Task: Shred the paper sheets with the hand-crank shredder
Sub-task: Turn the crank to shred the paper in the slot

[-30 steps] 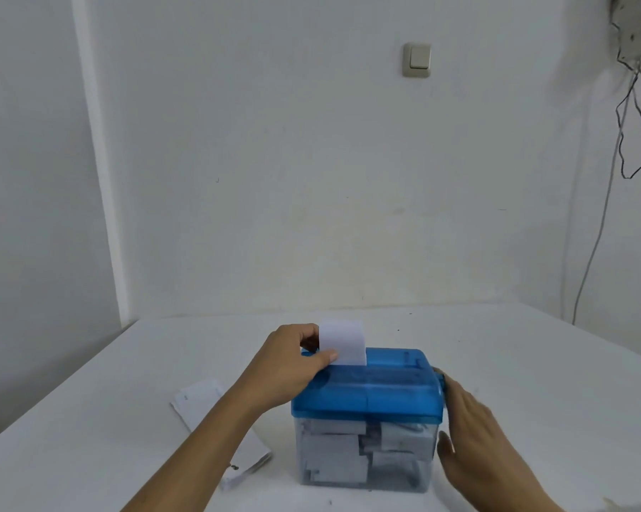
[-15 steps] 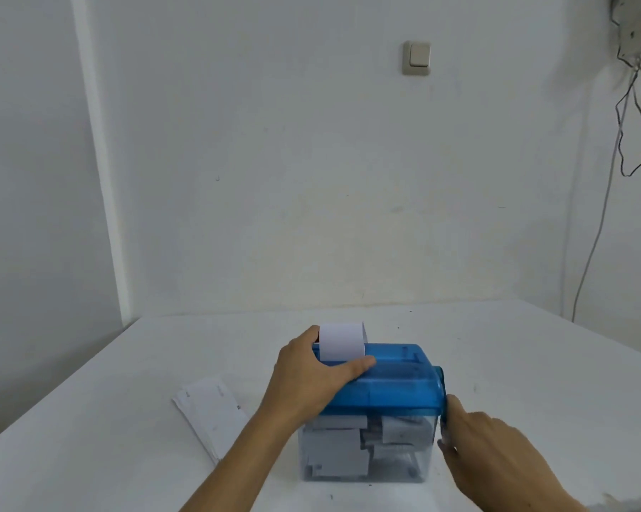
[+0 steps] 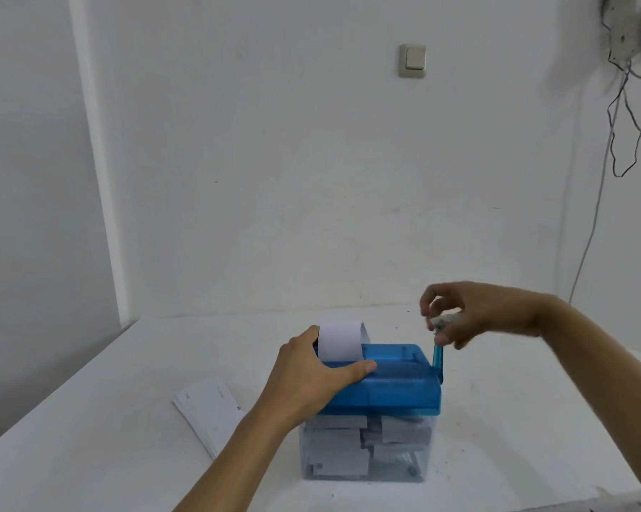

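Fingers (image 3: 444,288) of the right hand (image 3: 485,312) are pinching the upright crank's knob (image 3: 439,323) right of centre; the left hand (image 3: 311,375) is pressing flat on the shredder lid (image 3: 396,386).

shredder lid (image 3: 393,386): glossy translucent blue plastic | bin (image 3: 367,452): clear plastic | sheet (image 3: 339,341): matt white paper | table (image 3: 515,419): matt white

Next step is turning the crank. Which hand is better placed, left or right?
Right. The right hand grips the top of the crank, which stands upright at the right end of the blue lid. The left hand rests on that lid beside the sheet in the slot, probably steadying it.
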A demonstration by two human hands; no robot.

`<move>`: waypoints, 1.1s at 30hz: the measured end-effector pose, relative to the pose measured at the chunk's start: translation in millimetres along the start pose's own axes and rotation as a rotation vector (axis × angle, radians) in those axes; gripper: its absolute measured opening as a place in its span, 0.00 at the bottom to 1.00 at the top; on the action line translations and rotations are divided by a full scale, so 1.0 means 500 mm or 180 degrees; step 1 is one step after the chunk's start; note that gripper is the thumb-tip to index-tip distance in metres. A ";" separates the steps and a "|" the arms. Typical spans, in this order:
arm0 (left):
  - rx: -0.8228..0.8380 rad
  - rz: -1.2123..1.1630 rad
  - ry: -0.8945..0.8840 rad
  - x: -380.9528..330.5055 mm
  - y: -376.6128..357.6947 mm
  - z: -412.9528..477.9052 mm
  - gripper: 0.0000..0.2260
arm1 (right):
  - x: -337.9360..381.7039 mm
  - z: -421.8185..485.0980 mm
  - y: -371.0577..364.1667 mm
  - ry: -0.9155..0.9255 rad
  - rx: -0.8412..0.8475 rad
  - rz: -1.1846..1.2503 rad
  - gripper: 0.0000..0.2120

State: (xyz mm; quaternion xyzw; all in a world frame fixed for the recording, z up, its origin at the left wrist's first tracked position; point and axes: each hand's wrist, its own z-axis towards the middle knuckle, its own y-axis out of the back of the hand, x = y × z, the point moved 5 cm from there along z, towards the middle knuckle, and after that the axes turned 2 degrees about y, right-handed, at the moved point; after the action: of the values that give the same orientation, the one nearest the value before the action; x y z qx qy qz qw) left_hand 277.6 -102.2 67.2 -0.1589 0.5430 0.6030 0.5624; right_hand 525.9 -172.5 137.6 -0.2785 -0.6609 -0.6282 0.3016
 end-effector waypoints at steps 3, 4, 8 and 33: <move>-0.0026 0.0008 -0.0021 0.001 -0.001 0.000 0.33 | -0.088 0.035 -0.043 0.0352 -0.0163 0.1646 0.13; -0.0018 0.0005 -0.0016 0.001 -0.002 -0.001 0.33 | -0.121 0.044 -0.069 0.0373 -0.0302 0.2110 0.14; 0.0000 0.0007 0.0052 0.003 -0.005 0.002 0.36 | -0.216 0.061 -0.181 0.0040 -0.0949 0.2974 0.15; 0.0083 0.0089 0.0014 0.001 -0.011 0.003 0.40 | -0.077 0.019 -0.069 0.0804 -0.2002 0.0465 0.05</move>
State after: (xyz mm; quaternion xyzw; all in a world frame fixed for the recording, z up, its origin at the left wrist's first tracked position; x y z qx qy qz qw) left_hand 282.6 -102.0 64.7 -0.1453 0.5542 0.6033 0.5547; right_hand 525.0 -164.5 85.7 -0.3244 -0.3707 -0.8074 0.3246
